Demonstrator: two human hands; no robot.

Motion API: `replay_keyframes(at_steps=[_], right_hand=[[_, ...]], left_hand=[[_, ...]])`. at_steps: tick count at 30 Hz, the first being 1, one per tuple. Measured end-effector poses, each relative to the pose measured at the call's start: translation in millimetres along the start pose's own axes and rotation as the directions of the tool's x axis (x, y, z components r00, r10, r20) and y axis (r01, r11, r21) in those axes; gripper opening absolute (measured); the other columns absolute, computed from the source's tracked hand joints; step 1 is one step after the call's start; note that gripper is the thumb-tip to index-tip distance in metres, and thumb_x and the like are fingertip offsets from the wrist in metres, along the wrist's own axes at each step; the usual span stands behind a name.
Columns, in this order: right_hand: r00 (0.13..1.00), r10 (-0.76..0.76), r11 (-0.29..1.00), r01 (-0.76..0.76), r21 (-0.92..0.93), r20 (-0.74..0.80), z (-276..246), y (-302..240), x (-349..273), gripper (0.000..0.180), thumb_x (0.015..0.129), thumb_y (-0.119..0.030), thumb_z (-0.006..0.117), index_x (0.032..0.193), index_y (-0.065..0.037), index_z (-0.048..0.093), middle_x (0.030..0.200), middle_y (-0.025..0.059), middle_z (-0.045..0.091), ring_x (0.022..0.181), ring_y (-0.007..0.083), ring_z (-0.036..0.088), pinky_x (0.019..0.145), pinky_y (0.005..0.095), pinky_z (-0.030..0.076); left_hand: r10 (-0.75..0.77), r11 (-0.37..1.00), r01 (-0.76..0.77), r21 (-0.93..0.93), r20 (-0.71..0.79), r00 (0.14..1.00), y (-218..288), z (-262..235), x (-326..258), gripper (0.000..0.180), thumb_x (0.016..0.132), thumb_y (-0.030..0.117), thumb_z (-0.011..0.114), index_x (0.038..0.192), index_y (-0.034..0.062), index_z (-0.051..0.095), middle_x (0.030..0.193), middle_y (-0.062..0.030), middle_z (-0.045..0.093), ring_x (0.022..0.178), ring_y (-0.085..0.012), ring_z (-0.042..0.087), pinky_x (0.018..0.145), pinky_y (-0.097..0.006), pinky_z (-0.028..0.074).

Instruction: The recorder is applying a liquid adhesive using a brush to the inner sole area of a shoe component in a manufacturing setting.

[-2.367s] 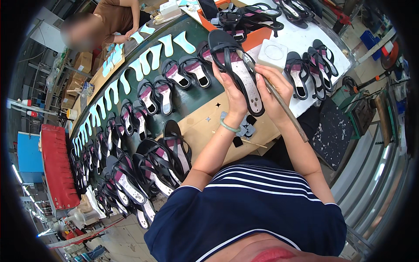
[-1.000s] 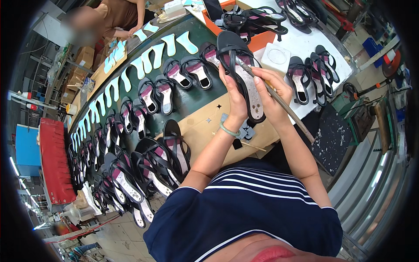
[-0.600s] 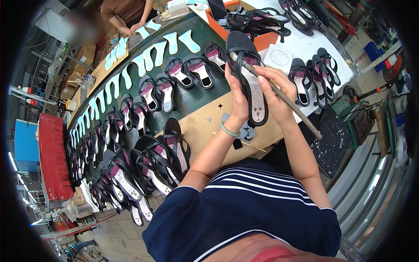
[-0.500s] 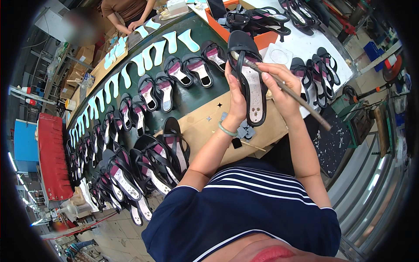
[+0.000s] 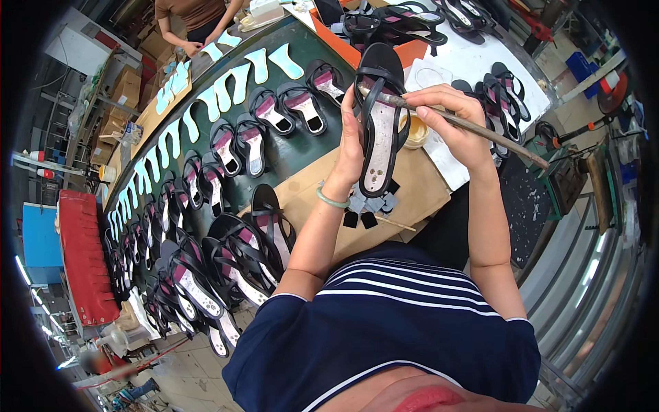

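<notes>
A black strappy sandal (image 5: 377, 147) is upright in front of me, toe end away, its pale insole facing me. My left hand (image 5: 350, 141) grips it along the left side, a pale green bangle at the wrist. My right hand (image 5: 456, 122) is closed round a long-handled brush (image 5: 504, 141). The brush tip lies inside the sandal, on the insole beneath the straps; the bristles are hard to make out. Behind the sandal, a round tub of yellowish paste (image 5: 416, 132) is partly hidden. Black and grey square pads (image 5: 371, 204) lie on the brown cardboard (image 5: 316, 230) below my hands.
Rows of similar sandals (image 5: 250, 144) and pale insole pieces (image 5: 233, 86) cover the green table (image 5: 302, 51). More sandals stand at the near left (image 5: 237, 257) and the right (image 5: 506, 103). An orange box (image 5: 412, 51) holds sandals at the back. Another person (image 5: 195, 24) sits across the table.
Both hands have shifted a little left with the sandal, and the brush handle has swung lower and rightward. The paste tub, earlier covered by my right hand, now shows.
</notes>
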State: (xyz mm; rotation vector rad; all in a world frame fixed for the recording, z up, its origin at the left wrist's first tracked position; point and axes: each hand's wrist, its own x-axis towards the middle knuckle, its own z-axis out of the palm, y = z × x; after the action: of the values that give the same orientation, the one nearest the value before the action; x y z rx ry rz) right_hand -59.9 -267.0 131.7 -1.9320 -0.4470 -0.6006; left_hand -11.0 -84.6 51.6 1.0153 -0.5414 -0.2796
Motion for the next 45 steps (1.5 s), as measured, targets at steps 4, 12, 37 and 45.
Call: replay_keyframes(at_steps=[4, 12, 37, 45], right_hand=[[1.000, 0.030, 0.999, -0.030, 0.013, 0.000, -1.1, 0.0, -1.6, 0.015, 0.082, -0.002, 0.066, 0.094, 0.002, 0.073, 0.091, 0.0114, 0.072, 0.083, 0.0173, 0.066, 0.075, 0.0287, 0.051], [0.992, 0.124, 0.990, -0.126, 0.060, 0.031, -5.0, -1.9, -1.8, 0.015, 0.085, -0.007, 0.066, 0.095, 0.002, 0.073, 0.083, 0.0065, 0.069, 0.076, 0.0098, 0.061, 0.068, 0.0243, 0.048], [0.973, -0.036, 0.999, 0.036, -0.006, -0.228, 10.8, -18.5, -19.9, 0.013, 0.083, -0.001, 0.067, 0.095, 0.002, 0.072, 0.091, 0.0137, 0.072, 0.080, 0.0215, 0.068, 0.077, 0.0301, 0.051], [0.927, -0.207, 0.967, 0.145, -0.210, -0.313, 52.1, 11.2, -6.8, 0.018, 0.080, -0.007, 0.071, 0.097, -0.002, 0.073, 0.094, 0.0101, 0.073, 0.091, 0.0233, 0.066, 0.086, 0.0333, 0.045]], left_hand=[[-0.028, 0.999, 0.027, 0.029, 0.028, 0.999, 4.4, -0.3, 0.9, 0.081, 0.097, 0.066, 0.021, 0.154, 0.0120, 0.001, 0.140, -0.0209, 0.044, 0.122, -0.0271, 0.054, 0.096, -0.037, 0.050], [-0.052, 0.997, 0.050, 0.060, 0.029, 0.998, 14.1, -1.5, 4.1, 0.095, 0.089, 0.077, 0.026, 0.154, 0.0113, 0.000, 0.137, -0.0227, 0.046, 0.120, -0.0292, 0.056, 0.095, -0.039, 0.050], [0.226, 0.973, -0.231, 0.012, -0.267, 0.937, 13.6, 18.5, 29.5, 0.077, 0.100, 0.063, 0.022, 0.151, 0.0064, 0.021, 0.137, -0.0109, 0.048, 0.122, -0.0211, 0.051, 0.103, -0.035, 0.043], [0.182, 0.978, -0.205, -0.049, -0.291, 0.939, 0.0, 24.3, 22.5, 0.072, 0.101, 0.061, 0.023, 0.154, 0.0162, 0.006, 0.139, -0.0117, 0.043, 0.124, -0.0230, 0.048, 0.103, -0.037, 0.040]])
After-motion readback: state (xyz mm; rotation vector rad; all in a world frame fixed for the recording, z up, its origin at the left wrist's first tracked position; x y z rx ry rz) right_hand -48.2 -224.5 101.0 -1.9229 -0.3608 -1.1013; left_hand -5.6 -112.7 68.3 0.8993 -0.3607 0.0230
